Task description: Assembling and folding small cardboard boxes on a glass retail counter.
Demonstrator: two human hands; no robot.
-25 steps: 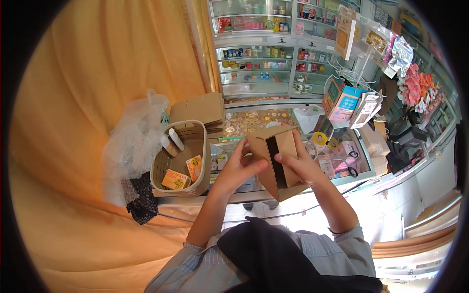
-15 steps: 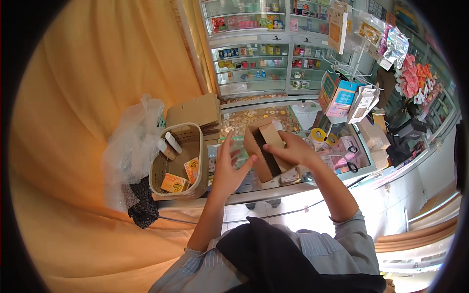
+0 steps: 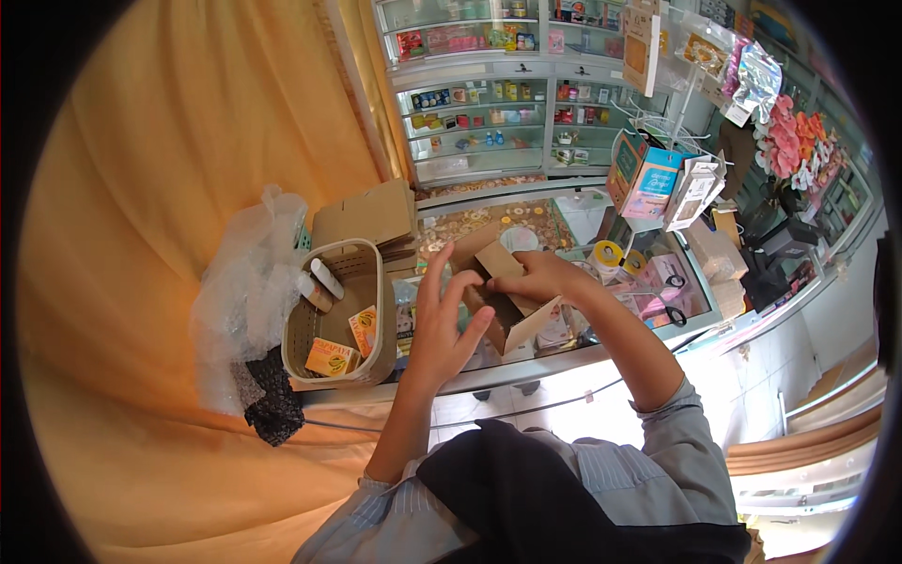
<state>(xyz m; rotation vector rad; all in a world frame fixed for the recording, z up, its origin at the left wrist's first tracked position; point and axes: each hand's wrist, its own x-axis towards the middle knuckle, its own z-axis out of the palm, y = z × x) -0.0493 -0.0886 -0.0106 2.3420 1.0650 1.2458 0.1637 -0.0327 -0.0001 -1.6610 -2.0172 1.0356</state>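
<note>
A small brown cardboard box (image 3: 534, 325) with its top open is held over the glass counter. My right hand (image 3: 545, 279) grips its right side, with the thumb over the edge toward the inside. At the box's left side is my left hand (image 3: 440, 324), fingers apart and curving toward the opening; whether the fingertips touch the cardboard I cannot tell. To the left stands a beige plastic basket (image 3: 387, 343). Inside it lie two orange soap boxes (image 3: 333, 357) and two white-capped bottles (image 3: 326, 278).
Flattened cardboard (image 3: 362, 221) lies behind the basket, and bubble wrap (image 3: 240, 301) beside it. Yellow tape rolls (image 3: 607, 254) and black-handled scissors (image 3: 675, 314) are on the counter to the right. A display rack with hanging packs (image 3: 656, 180) rises there. Orange curtain (image 3: 188, 141) borders the left.
The box has tilted and its flaps have spread wider. My left hand has come closer to the opening, and my right hand has moved slightly left, its thumb further over the edge.
</note>
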